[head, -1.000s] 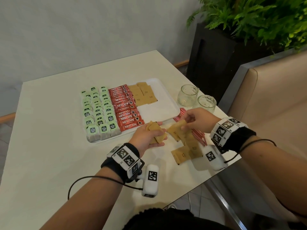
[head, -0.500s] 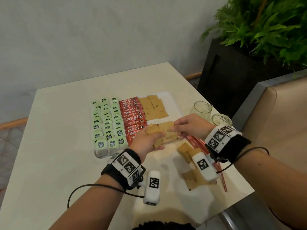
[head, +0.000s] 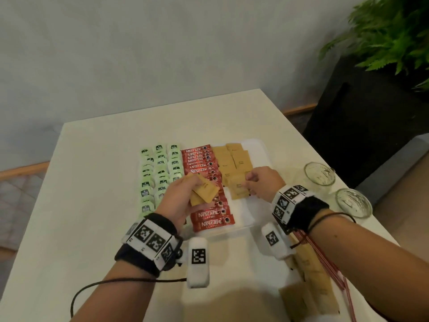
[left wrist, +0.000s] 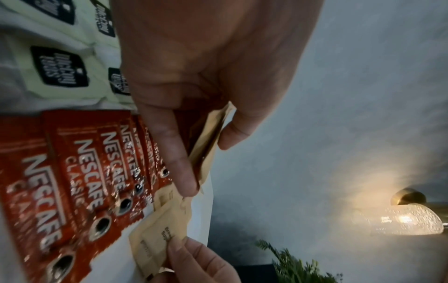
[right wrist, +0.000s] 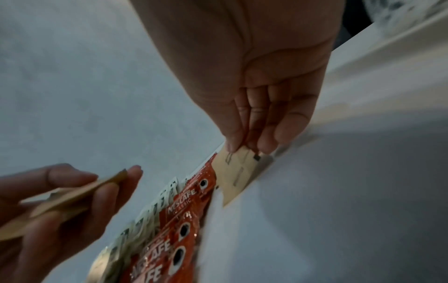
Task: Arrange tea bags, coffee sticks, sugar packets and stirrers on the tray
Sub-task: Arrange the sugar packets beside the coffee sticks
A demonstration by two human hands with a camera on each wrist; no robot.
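A white tray (head: 260, 147) carries rows of green tea bags (head: 160, 173), red coffee sticks (head: 204, 163) and brown sugar packets (head: 232, 159). My left hand (head: 183, 194) hovers over the coffee sticks and grips a small stack of sugar packets (head: 205, 190) between thumb and fingers (left wrist: 179, 153). My right hand (head: 257, 182) pinches one sugar packet (head: 239, 189) by its edge and holds it down at the near end of the sugar row (right wrist: 232, 176). Loose sugar packets (head: 308, 275) and red stirrers (head: 329, 266) lie on the table under my right forearm.
Two glass jars (head: 319, 174) (head: 352, 202) stand on the table right of the tray. The table's right edge runs close to them. A dark planter (head: 362, 126) with a fern stands beyond that edge.
Both hands moved forward from the table's near right onto the tray. My right hand carried one sugar packet away from the left hand's stack and lowered it to the sugar row.
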